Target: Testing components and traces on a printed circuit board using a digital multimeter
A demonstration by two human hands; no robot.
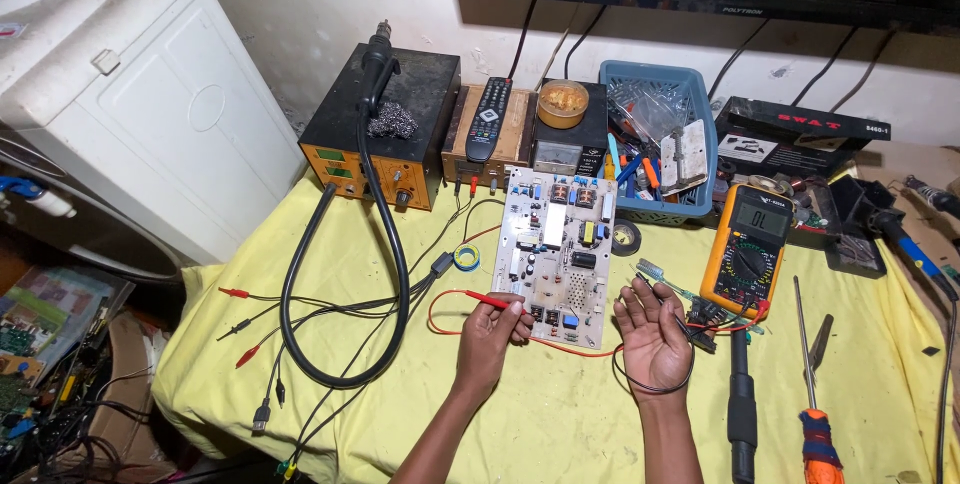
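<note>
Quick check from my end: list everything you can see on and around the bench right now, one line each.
circuit board: 1, pale grey, bench centre
red probe: 1, red, in left hand, tip by the board's lower left edge
black probe: 1, black, across right palm
multimeter: 1, orange-yellow, right of board
hot-air station: 1, black and orange, back left
remote control: 1, black, on wooden box at back
blue basket: 1, blue, back centre, full of parts
screwdriver: 1, orange handle, front right
tape roll: 1, blue-yellow, left of board
yellow cloth: 1, covers bench
left hand: grip shut on red probe
right hand: palm up, open
</note>
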